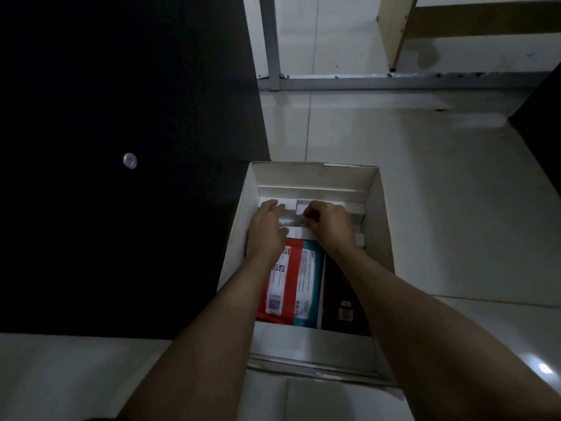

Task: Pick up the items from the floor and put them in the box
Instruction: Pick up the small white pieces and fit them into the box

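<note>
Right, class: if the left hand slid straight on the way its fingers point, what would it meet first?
Probably the small white box under the left hand's fingertips; beyond it, the cardboard box's far wall. Depth is hard to judge.

A dim indoor room, seemingly a home or small office: glossy white floor tiles [455,208] right of the right hand [329,226], a black laminate cabinet panel [121,86] with a silver screw [130,161] left of the left hand [267,229], and a pale wooden furniture leg [394,28] beyond both.
</note>
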`<action>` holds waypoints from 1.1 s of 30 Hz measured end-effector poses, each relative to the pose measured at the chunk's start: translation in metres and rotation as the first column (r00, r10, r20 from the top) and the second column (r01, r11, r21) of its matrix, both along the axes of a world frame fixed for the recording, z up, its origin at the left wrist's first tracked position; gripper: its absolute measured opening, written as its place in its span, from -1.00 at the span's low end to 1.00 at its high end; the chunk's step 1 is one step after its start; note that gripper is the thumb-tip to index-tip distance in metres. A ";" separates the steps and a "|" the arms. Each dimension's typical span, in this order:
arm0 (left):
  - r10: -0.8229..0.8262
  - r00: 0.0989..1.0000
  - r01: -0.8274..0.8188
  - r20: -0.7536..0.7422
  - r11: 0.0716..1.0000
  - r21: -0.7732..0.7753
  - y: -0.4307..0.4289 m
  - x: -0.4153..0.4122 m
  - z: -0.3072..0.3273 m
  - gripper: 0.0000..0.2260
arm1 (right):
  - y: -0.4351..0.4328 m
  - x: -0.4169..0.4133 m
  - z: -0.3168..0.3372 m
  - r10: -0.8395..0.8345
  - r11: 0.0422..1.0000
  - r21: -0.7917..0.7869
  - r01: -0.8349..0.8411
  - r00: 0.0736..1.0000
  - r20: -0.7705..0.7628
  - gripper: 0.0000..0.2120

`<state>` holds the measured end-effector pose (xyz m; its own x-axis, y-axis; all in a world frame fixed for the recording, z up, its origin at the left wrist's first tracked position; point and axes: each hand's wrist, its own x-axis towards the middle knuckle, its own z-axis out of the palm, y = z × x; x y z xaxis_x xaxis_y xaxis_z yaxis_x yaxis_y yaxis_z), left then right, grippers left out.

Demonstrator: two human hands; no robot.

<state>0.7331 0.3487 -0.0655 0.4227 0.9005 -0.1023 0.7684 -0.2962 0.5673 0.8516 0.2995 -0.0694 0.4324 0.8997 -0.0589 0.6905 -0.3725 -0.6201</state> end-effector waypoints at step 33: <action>-0.026 0.892 0.047 0.452 0.998 -0.034 -0.196 -0.216 0.257 -0.80 | -0.203 -0.229 0.255 -0.355 0.878 0.324 0.353 0.933 -0.057 -0.69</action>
